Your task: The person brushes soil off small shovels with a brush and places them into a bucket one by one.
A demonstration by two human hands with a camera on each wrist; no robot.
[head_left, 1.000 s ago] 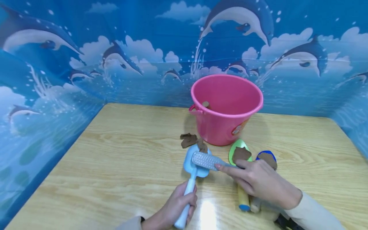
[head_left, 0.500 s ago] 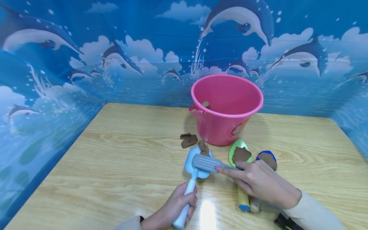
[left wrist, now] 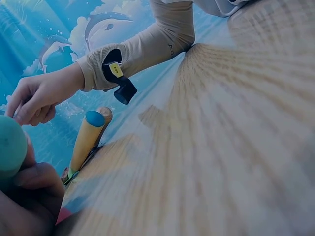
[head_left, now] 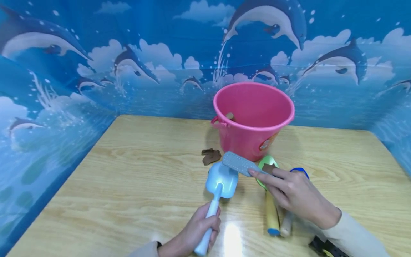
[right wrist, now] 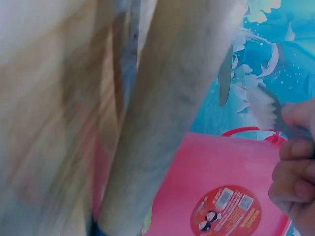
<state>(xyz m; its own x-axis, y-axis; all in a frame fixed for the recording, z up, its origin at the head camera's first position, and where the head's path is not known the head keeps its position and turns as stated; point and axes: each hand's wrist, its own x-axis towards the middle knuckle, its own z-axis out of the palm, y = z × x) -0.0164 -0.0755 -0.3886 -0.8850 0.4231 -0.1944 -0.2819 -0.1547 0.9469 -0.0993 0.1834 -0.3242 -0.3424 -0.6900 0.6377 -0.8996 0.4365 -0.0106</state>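
My left hand (head_left: 200,228) grips the handle of a light blue toy shovel (head_left: 221,182), whose blade is raised over the table. The handle end also shows in the left wrist view. My right hand (head_left: 298,198) holds a grey-blue brush (head_left: 239,164), forefinger along its back, with its head over the blade's upper right edge. Pale bristles show on the brush (right wrist: 263,108) in the right wrist view. A flat brown lump (head_left: 212,156), clay-like, lies just beyond the blade.
A pink bucket (head_left: 244,142) stands behind the tools, with a light brown rod end inside. To the right lie a green shovel (head_left: 264,162) bearing a brown lump and a blue shovel (head_left: 300,170), partly under my right hand. Their wooden handles point towards me.
The brush has moved up and away across the blade, to its far right edge. The brown piece at the blade's tip is out of sight. My left hand has hardly moved.
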